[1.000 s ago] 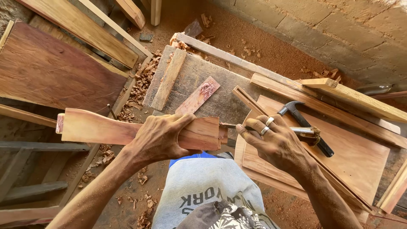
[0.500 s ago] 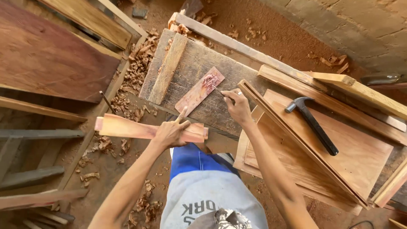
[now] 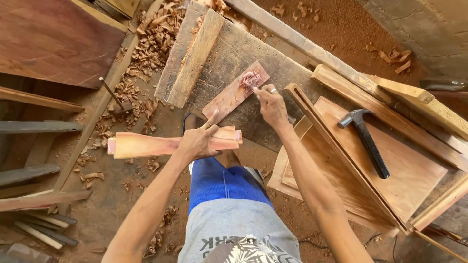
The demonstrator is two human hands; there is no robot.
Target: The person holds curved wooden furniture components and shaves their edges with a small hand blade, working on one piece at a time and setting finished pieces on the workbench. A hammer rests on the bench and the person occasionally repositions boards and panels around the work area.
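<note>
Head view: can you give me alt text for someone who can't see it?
Looking down, the left hand grips a shaped wooden piece while the right hand touches a small flat wood offcut smeared with reddish paste on a worn board. A hammer lies on a plywood panel to the right.

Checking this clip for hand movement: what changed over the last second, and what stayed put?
The right hand left the end of the wooden piece and reached forward to the reddish paste on the small board, fingertips now at it. The left hand kept its grip on the wooden piece, now with one finger raised. The hammer stayed on the panel.
</note>
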